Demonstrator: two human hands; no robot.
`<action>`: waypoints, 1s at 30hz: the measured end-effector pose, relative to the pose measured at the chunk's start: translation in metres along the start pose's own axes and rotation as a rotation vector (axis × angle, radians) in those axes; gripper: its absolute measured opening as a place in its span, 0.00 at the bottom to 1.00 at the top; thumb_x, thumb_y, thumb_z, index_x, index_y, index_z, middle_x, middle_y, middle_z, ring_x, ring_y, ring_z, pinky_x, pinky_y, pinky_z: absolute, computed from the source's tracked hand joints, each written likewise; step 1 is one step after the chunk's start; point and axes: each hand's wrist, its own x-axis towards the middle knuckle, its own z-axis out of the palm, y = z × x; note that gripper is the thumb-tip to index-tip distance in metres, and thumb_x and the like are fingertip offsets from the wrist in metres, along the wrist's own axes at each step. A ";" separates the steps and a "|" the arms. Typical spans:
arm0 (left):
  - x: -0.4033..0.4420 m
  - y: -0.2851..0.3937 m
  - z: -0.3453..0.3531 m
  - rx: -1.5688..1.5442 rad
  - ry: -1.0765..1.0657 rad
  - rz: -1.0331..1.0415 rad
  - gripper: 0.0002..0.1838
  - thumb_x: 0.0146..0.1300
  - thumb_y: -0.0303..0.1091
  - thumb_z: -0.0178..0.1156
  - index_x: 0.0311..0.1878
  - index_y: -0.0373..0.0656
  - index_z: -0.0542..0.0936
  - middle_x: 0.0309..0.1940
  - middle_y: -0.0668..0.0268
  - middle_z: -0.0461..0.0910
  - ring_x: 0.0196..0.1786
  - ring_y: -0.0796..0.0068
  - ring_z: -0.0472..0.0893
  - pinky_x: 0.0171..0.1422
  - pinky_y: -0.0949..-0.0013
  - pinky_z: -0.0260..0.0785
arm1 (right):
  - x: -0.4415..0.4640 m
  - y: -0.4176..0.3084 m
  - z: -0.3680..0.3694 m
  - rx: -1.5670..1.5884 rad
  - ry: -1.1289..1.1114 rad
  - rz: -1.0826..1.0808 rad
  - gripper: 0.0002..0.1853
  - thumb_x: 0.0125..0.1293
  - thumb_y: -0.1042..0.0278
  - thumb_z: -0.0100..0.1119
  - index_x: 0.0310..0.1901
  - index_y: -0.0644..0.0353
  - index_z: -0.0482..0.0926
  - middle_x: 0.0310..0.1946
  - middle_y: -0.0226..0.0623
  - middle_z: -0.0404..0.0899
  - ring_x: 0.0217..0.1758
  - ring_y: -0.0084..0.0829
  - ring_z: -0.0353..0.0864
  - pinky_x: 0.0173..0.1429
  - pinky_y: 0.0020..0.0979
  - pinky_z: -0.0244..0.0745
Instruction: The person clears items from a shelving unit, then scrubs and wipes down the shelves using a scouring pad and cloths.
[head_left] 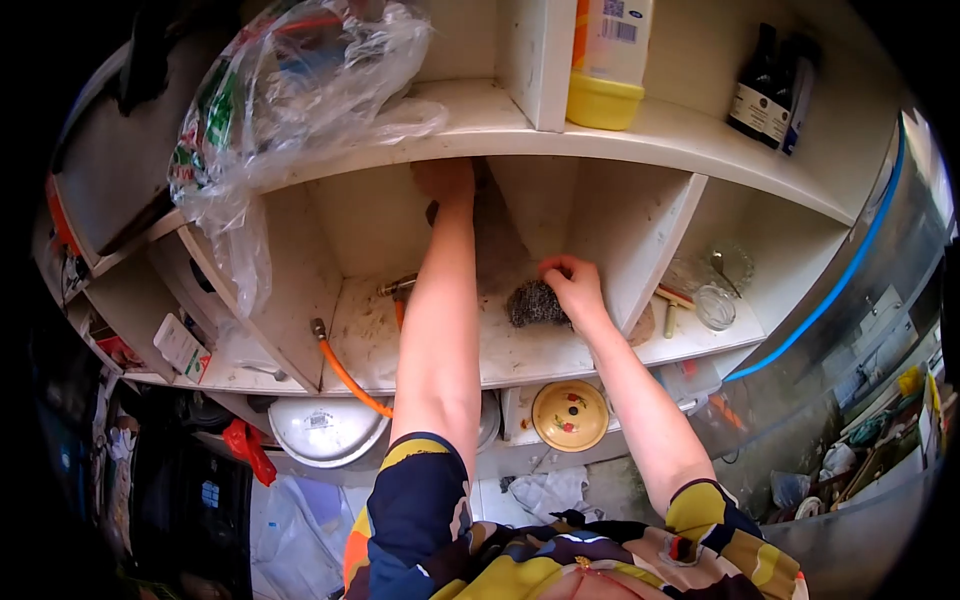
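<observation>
My right hand [574, 288] is inside the middle cubby of a white shelf unit [440, 375], its fingers closed at a dark steel wool scrubber [535, 303] low over the cubby floor. Deeper in the same cubby, my left hand [446, 182] reaches up beneath the upper shelf. Its fingers are in shadow and turned away, so I cannot see whether they hold anything. A dark patch shows beside it on the back wall. Under my left forearm lies an orange hose [350, 378] with a metal fitting [397, 286]. The cubby surfaces carry brown stains and specks.
Above hangs a clear plastic bag [300, 90], with a yellow-based bottle [607, 95] and dark bottles [762, 95] on the upper shelf. The right cubby holds a glass jar [714, 307]. Below are a white lidded pot [328, 430] and a yellow lid [570, 416].
</observation>
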 end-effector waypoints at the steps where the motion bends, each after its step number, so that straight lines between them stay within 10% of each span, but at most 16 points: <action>1: -0.001 -0.001 0.005 -0.028 0.101 -0.046 0.21 0.55 0.50 0.59 0.45 0.44 0.80 0.42 0.54 0.81 0.44 0.47 0.79 0.45 0.49 0.73 | -0.002 0.001 -0.001 0.016 -0.012 0.029 0.10 0.53 0.73 0.56 0.35 0.67 0.82 0.25 0.36 0.80 0.31 0.24 0.77 0.38 0.26 0.72; 16: -0.071 0.083 0.051 -0.220 -0.077 0.485 0.07 0.55 0.28 0.56 0.37 0.41 0.80 0.34 0.54 0.80 0.40 0.51 0.80 0.42 0.52 0.73 | -0.023 -0.001 -0.023 -0.068 -0.138 -0.021 0.10 0.53 0.72 0.55 0.34 0.68 0.81 0.27 0.40 0.82 0.31 0.26 0.79 0.39 0.27 0.72; 23: -0.092 0.056 0.035 0.056 -0.381 0.774 0.14 0.54 0.27 0.55 0.45 0.41 0.77 0.50 0.56 0.75 0.45 0.53 0.79 0.45 0.53 0.73 | -0.030 -0.006 -0.029 -0.032 -0.174 0.016 0.10 0.55 0.71 0.56 0.35 0.68 0.81 0.27 0.37 0.82 0.32 0.25 0.79 0.41 0.26 0.73; 26: -0.113 0.008 0.019 0.137 -0.781 0.338 0.23 0.44 0.26 0.63 0.48 0.44 0.77 0.51 0.58 0.74 0.51 0.58 0.77 0.47 0.55 0.73 | -0.031 -0.005 -0.028 -0.054 -0.166 0.026 0.10 0.54 0.71 0.56 0.35 0.68 0.81 0.26 0.37 0.81 0.32 0.24 0.79 0.40 0.25 0.72; 30: -0.121 -0.055 0.007 -0.033 -0.871 0.323 0.28 0.41 0.25 0.64 0.52 0.44 0.75 0.54 0.56 0.73 0.54 0.56 0.75 0.52 0.55 0.71 | -0.020 0.005 -0.018 -0.040 -0.125 0.055 0.10 0.52 0.70 0.57 0.34 0.66 0.82 0.25 0.36 0.81 0.31 0.23 0.78 0.39 0.26 0.72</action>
